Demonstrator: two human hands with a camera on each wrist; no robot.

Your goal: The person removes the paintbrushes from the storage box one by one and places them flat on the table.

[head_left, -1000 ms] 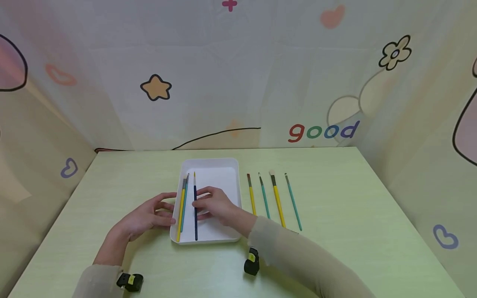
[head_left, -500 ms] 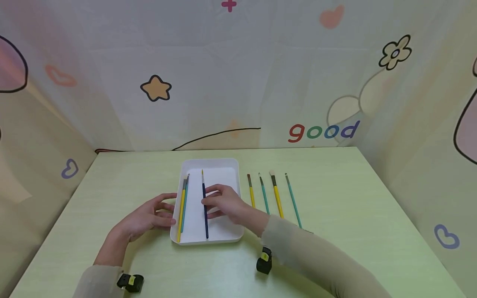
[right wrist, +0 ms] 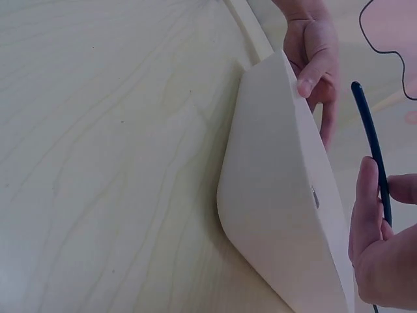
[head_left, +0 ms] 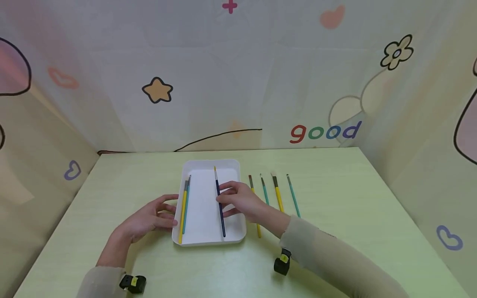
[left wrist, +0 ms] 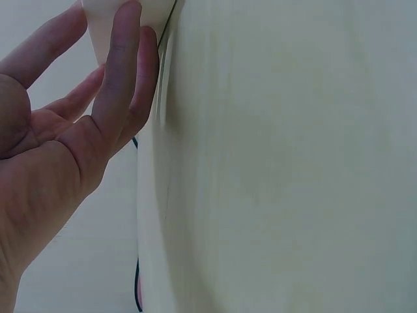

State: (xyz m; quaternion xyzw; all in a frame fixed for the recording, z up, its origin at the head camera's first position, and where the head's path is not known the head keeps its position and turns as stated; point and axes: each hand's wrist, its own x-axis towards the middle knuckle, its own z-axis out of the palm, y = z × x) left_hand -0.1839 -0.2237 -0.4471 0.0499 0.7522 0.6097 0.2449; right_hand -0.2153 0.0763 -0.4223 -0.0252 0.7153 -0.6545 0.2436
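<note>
In the head view my right hand pinches a dark blue paintbrush by the middle of its handle. The brush, bristles pointing away, is held over the right half of a white tray; the right wrist view shows its handle raised above the tray rim. On the tray's left side, a yellow paintbrush and a teal paintbrush lie side by side. My left hand touches the tray's left wall with spread, slightly bent fingers, as the left wrist view also shows.
Right of the tray, partly behind my right arm, lie a thin yellow brush, a teal brush, a thicker yellow brush and another teal brush. A printed curtain stands behind the pale table.
My right hand has carried the dark blue paintbrush rightward across the tray, away from the two brushes at its left side. The left hand stays against the tray.
</note>
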